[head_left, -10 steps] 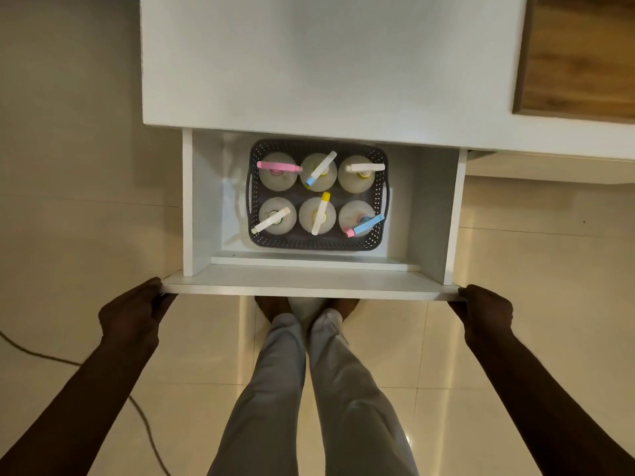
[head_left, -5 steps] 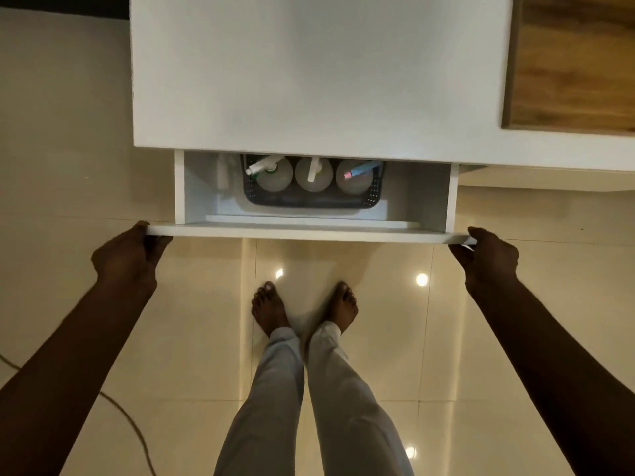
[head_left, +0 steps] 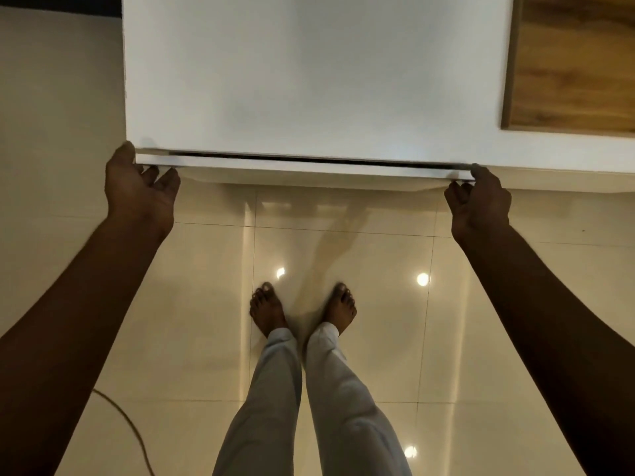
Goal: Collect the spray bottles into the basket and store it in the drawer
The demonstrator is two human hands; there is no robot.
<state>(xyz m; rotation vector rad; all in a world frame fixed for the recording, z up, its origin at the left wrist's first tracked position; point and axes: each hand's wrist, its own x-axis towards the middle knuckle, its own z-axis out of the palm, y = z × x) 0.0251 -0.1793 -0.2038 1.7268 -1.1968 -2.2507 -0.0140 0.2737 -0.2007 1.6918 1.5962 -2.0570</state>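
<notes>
1. Nearest me, my bare feet (head_left: 302,314) stand together on the tiled floor (head_left: 481,338), well back from the drawer front (head_left: 309,169); a cable (head_left: 127,424) curls over the floor on my left, apart from the feet.
2. Both arms reach forward. My left hand (head_left: 141,190) grips the left end of the drawer front, thumb up on the corner, fingers (head_left: 168,178) curled onto it from below; my right hand (head_left: 479,204) grips the right end, thumb on the top edge, fingers (head_left: 455,194) tucked under.
3. The drawer front's long axis runs left to right across my view; the hands sit at its opposite ends, neither nearer than the other; I judge the push should go evenly, straight away from me.
4. The move turns on a thin dark gap (head_left: 309,159) that is all that parts the drawer front from the cabinet top (head_left: 309,80); I judge a short last push closes it; both thumbs lie right at that edge and could be pinched.
5. The basket and spray bottles do not show; I judge they sit inside the drawer, hidden under the cabinet top.
6. Farthest, a wooden panel (head_left: 577,63) lies at the right, beyond the white top, clear of the drawer's path.
</notes>
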